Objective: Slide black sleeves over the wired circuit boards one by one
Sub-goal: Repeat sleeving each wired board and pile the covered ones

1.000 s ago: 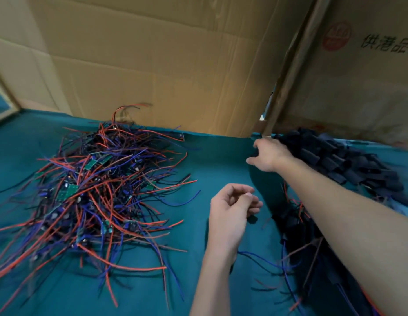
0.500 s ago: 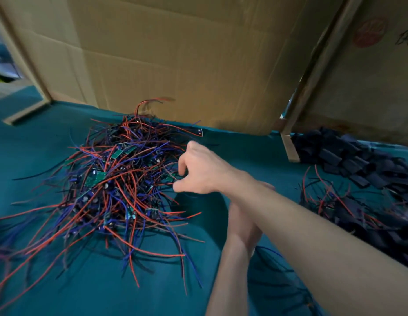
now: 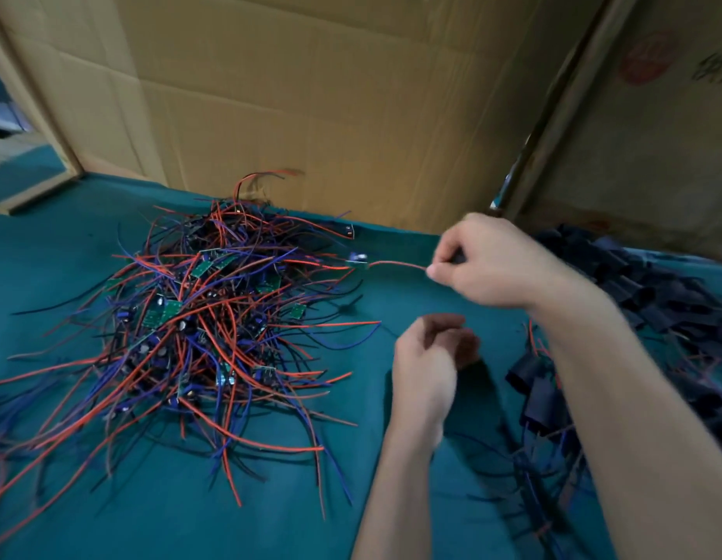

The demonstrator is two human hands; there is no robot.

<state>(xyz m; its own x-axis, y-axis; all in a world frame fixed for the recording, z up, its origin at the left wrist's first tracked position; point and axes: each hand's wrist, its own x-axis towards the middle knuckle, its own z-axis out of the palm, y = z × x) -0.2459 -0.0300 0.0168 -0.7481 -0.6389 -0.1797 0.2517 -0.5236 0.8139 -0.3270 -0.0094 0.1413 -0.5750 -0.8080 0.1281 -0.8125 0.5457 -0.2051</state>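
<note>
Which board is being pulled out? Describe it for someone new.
Find the big tangle of red and blue wires on the green table. At its right edge, one small board hangs on a taut red wire pinched by the right hand; the others lie buried.

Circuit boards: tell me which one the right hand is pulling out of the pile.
The small green board at the pile's right edge, by the cardboard. Its red wire runs taut into the right hand's pinch; the others lie tangled.

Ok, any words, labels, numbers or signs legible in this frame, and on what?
None can be read.
Round red stamp on the right cardboard panel: blurred, illegible.
Dark printed characters beside it, cut off by the frame edge: blurred, illegible.
Circuit boards in the wire pile: any markings too small.
</note>
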